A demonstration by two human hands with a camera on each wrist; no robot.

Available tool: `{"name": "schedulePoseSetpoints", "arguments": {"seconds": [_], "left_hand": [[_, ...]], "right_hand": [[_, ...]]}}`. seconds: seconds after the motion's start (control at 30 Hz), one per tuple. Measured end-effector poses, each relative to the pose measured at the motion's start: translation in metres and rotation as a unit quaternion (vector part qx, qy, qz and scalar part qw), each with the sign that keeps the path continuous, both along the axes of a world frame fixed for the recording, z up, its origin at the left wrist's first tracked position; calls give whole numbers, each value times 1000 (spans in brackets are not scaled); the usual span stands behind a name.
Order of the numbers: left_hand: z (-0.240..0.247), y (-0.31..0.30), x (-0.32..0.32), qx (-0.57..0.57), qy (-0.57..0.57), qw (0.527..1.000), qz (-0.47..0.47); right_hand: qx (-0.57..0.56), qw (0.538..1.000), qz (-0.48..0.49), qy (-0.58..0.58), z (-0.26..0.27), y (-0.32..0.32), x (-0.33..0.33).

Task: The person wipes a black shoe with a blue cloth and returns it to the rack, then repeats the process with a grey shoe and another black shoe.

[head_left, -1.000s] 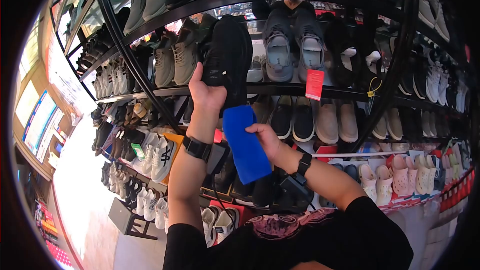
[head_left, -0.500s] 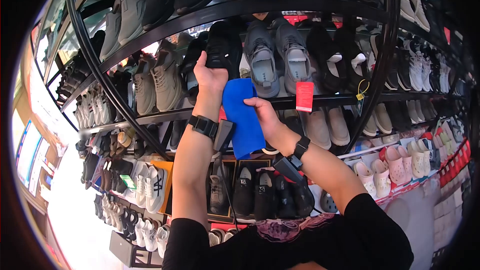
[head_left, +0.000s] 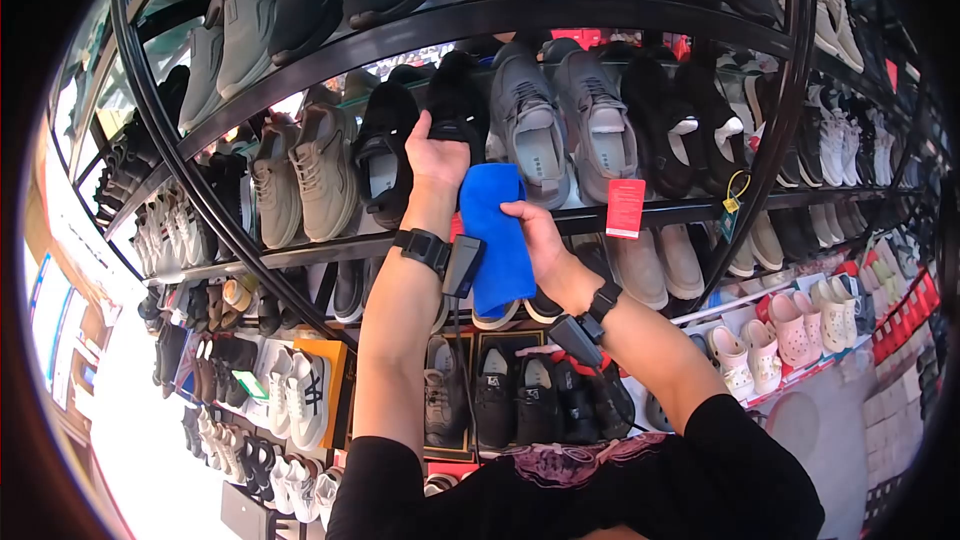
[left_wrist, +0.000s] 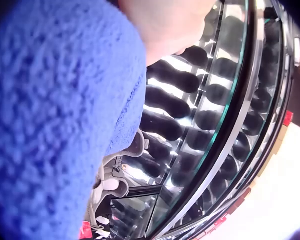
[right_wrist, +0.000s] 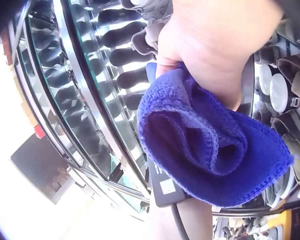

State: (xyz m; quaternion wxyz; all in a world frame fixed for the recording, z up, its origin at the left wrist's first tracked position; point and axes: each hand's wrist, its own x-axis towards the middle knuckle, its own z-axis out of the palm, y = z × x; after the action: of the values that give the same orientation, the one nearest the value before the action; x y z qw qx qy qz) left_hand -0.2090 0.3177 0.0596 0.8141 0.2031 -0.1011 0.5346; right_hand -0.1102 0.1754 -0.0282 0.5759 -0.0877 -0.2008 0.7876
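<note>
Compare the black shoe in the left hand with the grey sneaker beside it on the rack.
The plain black shoe is dark all over; the grey sneaker, laced, has a paler tongue. The left hand grips the black shoe at its lower end; no hand holds the grey sneaker. The hand hides part of the black shoe; the grey sneaker shows its laces and opening. Both stand in the same shelf row.
</note>
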Motion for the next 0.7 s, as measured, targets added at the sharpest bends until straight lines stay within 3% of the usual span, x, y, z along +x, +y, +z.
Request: {"name": "schedulePoseSetpoints", "arguments": {"seconds": [0.07, 0.23, 0.3, 0.33, 0.5, 0.63, 0.7], "left_hand": [[1, -7, 1, -13, 57, 997, 50], [5, -39, -14, -18, 144, 987, 66], [7, -55, -28, -121, 225, 962, 92], [4, -61, -41, -85, 251, 958, 107], [13, -64, -93, -56, 165, 960, 217], [19, -35, -114, -109, 153, 959, 212], [20, -25, -115, -185, 178, 956, 140]], "right_hand": [[-8, 1000, -7, 0, -1, -1, -3], [-21, 1000, 5, 7, -2, -17, -9], [-23, 999, 36, -5, -6, -29, -15], [-36, 998, 58, 15, -4, -37, -24], [-90, 992, 74, -45, -23, -28, -53], [-68, 993, 80, -44, -12, -15, -72], [-60, 993, 93, -38, -7, -6, -79]]}}
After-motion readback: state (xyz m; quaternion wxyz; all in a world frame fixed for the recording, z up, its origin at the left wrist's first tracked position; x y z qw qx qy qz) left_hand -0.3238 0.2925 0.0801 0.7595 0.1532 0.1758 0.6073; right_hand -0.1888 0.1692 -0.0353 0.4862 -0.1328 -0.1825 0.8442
